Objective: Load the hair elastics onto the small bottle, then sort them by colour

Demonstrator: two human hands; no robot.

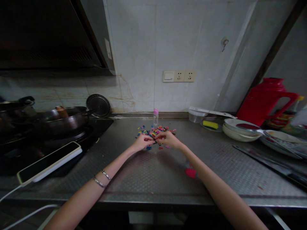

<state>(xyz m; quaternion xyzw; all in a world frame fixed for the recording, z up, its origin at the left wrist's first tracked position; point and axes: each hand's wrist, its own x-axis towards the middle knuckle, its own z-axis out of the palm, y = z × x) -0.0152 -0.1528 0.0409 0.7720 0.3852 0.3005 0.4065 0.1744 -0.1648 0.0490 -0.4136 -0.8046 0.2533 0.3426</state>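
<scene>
- Steel worktop [144, 179] carries small bright pieces [160, 129], pink-capped bottle [155, 118] just behind.
- I see left hand [142, 142] and right hand [169, 139] among them, each grip pinched; on what, I can't tell.

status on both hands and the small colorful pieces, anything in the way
Left hand and right hand close together, grip too small to tell. Small colorful pieces loosely scattered around them. Pink-capped bottle upright just beyond, not between hands.
</scene>
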